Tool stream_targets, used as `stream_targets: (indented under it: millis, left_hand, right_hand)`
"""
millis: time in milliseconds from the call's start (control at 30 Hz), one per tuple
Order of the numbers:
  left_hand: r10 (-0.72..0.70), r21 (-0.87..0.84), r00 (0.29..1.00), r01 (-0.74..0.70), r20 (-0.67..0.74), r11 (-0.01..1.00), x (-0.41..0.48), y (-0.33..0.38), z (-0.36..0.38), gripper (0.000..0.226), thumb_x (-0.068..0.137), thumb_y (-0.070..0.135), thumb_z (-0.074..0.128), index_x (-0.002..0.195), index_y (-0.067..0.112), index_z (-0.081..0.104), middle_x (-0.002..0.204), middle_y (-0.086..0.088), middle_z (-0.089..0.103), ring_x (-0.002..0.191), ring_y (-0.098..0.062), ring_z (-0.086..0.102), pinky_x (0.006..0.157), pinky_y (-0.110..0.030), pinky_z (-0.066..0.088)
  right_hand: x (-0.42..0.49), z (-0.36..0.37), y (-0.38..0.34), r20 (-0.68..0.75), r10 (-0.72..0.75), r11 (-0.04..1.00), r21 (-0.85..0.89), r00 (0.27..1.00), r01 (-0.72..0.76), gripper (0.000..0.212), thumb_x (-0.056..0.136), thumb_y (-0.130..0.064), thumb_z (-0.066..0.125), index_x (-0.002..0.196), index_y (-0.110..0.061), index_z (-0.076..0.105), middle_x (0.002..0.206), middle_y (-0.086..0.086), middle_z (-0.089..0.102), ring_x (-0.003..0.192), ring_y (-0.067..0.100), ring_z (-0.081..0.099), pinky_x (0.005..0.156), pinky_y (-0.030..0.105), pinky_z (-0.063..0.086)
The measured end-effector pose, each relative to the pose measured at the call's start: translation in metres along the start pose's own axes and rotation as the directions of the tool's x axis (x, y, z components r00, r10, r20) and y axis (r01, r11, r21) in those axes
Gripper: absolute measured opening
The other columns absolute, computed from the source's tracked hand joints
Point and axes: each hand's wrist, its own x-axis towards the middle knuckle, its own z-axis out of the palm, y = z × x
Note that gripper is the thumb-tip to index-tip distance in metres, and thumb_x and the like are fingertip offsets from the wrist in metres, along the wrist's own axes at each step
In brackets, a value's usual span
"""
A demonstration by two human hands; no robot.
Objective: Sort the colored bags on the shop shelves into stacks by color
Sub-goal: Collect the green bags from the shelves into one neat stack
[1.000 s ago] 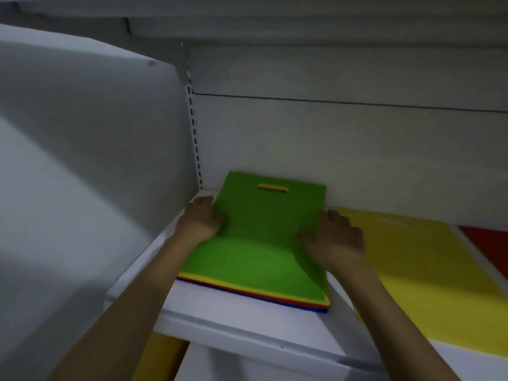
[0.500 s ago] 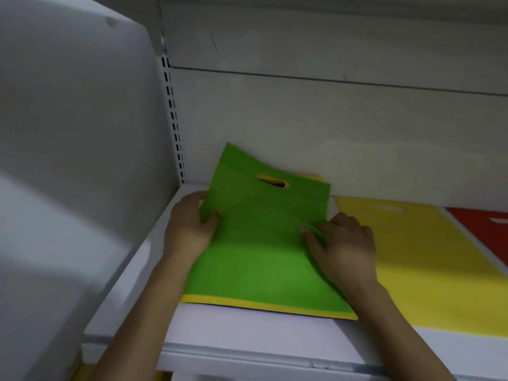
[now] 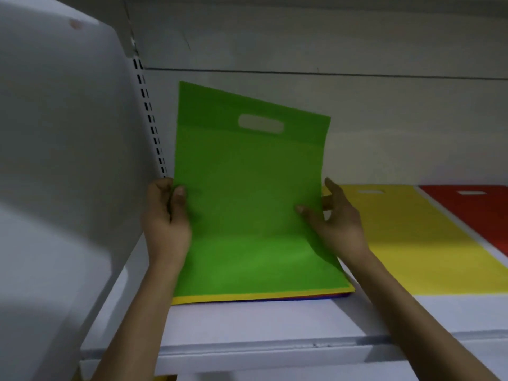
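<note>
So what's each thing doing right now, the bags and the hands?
green bag: top end lifted, bottom edge resting on the pile.
left hand: grips the green bag's left edge.
right hand: pinches its right edge, thumb in front.
mixed pile: lying flat on the shelf under the green bag, yellow on top.
yellow bag: lying flat, untouched.
red bag: lying flat, partly out of view.
</note>
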Motion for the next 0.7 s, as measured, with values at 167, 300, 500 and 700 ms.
stream_targets:
  millis: [167, 300, 500, 700]
  left_hand:
    - [-0.074, -0.11, 0.995, 0.081, 0.064, 0.991, 0.008, 0.019, 0.006, 0.009, 0.09, 0.023, 0.047, 0.085, 0.029, 0.044, 0.077, 0.012, 0.054, 0.066, 0.01, 0.049, 0.062, -0.011, 0.037]
    - [-0.114, -0.135, 0.984, 0.133, 0.14, 0.982, 0.001, 0.046, 0.022, 0.015, 0.092, 0.02, 0.055, 0.082, 0.03, 0.05, 0.066, 0.025, 0.061, 0.058, 0.006, 0.049, 0.056, -0.014, 0.038]
    - [-0.065, -0.076, 0.898, 0.109, 0.436, 0.991, -0.047, 0.09, 0.058, 0.018, 0.092, 0.016, 0.061, 0.078, 0.027, 0.058, 0.065, 0.015, 0.067, 0.058, -0.007, 0.056, 0.052, -0.025, 0.042]
    - [-0.002, -0.059, 0.895, 0.032, 0.446, 0.998, -0.132, 0.16, 0.13, 0.02, 0.081, 0.039, 0.054, 0.078, 0.019, 0.055, 0.068, 0.003, 0.065, 0.061, -0.032, 0.059, 0.055, -0.041, 0.044]
  right_hand:
    - [-0.003, -0.023, 0.0, -0.04, 0.154, 0.827, 0.552, 0.987, -0.106, 0.013, 0.088, -0.013, 0.066, 0.079, -0.004, 0.063, 0.064, 0.002, 0.063, 0.061, 0.015, 0.054, 0.058, 0.028, 0.042]
    - [-0.017, -0.053, 0.011, -0.189, 0.103, 0.859, 0.512, 0.977, 0.008, 0.028, 0.09, -0.024, 0.059, 0.078, 0.001, 0.057, 0.067, 0.013, 0.047, 0.063, 0.017, 0.037, 0.055, 0.03, 0.028]
    - [-0.057, -0.128, 0.051, -0.339, 0.18, 0.836, 0.547, 0.923, 0.038, 0.02, 0.096, -0.01, 0.054, 0.08, -0.018, 0.062, 0.06, -0.015, 0.065, 0.056, -0.002, 0.053, 0.054, 0.016, 0.044]
    - [-0.126, -0.234, 0.12, -0.368, 0.292, 0.841, 0.538, 0.883, -0.053, 0.015, 0.094, -0.011, 0.057, 0.082, -0.017, 0.064, 0.06, -0.013, 0.066, 0.054, -0.001, 0.055, 0.052, 0.014, 0.045]
